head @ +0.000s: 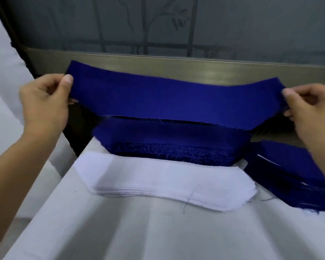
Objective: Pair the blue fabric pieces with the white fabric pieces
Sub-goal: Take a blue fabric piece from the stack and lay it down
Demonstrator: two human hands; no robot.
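Lifting or laying down, which is it? the desk asks.

Lifting, by the look of it, says the photographer. A person's left hand (43,102) pinches the left end of a long blue fabric piece (173,98), thumb on the near face, other fingers behind. The right hand (311,113) pinches the right end the same way. The piece hangs stretched between them, in the air over the far edge of the table (139,231).

Where are the stacks?

Below the held piece, on the far side, sits the blue stack (169,145), loose threads along its near edge. Just near of it, and seemingly touching it, lies the white stack (158,177). At the right, a third pile (293,175) is blue with slivers of white between its layers. I take those for pairs already made.

So which step?

One blue piece taken up, not yet matched. Both stacks look thick, so plenty remains.

And the next move?

It calls for bringing the blue piece nearer and down onto the top white one with the ends lined up, then moving the two together to the right pile. Limp cloth will sag if either pinch slackens, and peeling off a single white layer needs care.

Behind?

A metal sill (195,66) under a frosted window (176,21).
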